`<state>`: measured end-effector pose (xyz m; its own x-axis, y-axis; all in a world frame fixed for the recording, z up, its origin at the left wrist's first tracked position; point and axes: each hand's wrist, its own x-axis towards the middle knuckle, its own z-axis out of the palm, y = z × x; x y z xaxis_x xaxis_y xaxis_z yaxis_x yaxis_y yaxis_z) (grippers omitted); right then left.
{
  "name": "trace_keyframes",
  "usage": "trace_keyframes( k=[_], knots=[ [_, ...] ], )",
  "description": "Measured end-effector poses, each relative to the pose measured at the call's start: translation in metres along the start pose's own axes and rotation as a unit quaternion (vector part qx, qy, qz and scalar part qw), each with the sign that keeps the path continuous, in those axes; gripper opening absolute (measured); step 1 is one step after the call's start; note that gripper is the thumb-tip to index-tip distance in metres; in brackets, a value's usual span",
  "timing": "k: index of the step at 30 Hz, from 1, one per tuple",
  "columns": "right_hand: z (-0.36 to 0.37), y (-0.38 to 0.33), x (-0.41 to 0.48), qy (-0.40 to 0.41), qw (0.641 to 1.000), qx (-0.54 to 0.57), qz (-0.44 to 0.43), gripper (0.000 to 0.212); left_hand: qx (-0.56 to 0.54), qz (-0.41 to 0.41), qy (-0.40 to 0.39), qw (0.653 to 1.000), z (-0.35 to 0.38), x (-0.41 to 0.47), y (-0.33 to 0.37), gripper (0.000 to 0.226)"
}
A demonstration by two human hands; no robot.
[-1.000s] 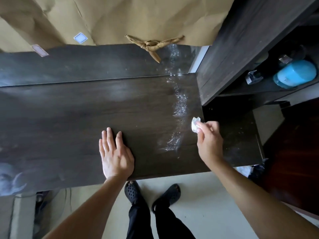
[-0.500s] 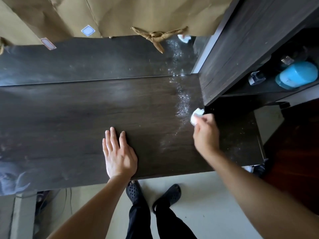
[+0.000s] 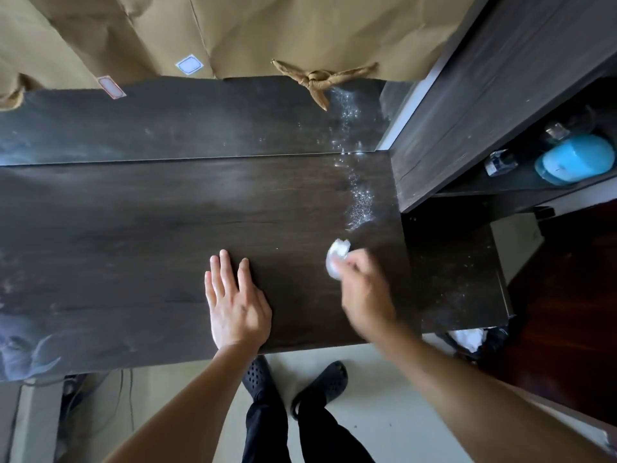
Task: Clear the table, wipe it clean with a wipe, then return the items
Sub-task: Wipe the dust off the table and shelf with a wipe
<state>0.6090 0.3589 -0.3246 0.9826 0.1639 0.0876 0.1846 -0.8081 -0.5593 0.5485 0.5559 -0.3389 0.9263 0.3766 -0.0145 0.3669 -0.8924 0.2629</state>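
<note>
A dark wooden table (image 3: 133, 248) fills the middle of the head view. My right hand (image 3: 365, 297) is blurred with motion and presses a crumpled white wipe (image 3: 337, 260) onto the tabletop, right of centre. Just beyond the wipe a glittering streak of wet specks (image 3: 360, 205) runs toward the back wall. My left hand (image 3: 235, 304) lies flat on the table near its front edge, fingers spread, holding nothing.
A dark shelf unit (image 3: 484, 105) rises at the right, with a blue container (image 3: 572, 160) and a small bottle (image 3: 500, 162) on its shelf. Brown paper (image 3: 233, 31) covers the wall behind. White crumpled material (image 3: 467, 339) lies on the floor at the table's right end.
My right hand has swept the wipe back toward me and slightly left, after reaching up by the shelf corner half a second ago. The wet streak near the front is smaller. My left hand stays put.
</note>
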Motion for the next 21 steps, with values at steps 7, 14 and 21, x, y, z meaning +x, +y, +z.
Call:
trace_keyframes(
  k=[7,14,21],
  knots=[
    [0.003,-0.003,0.015,-0.086,0.986,0.016,-0.139,0.024,-0.015,0.003,0.007,1.000,0.001,0.002,-0.001,0.048],
    [0.025,-0.040,0.009,-0.076,0.987,0.000,-0.139,0.033,-0.027,0.006,0.016,0.999,0.004,0.000,-0.004,0.047],
    [0.022,-0.023,0.053,-0.077,0.987,-0.014,-0.142,0.040,-0.046,0.009,0.031,0.998,0.005,0.002,-0.004,0.045]
  ],
)
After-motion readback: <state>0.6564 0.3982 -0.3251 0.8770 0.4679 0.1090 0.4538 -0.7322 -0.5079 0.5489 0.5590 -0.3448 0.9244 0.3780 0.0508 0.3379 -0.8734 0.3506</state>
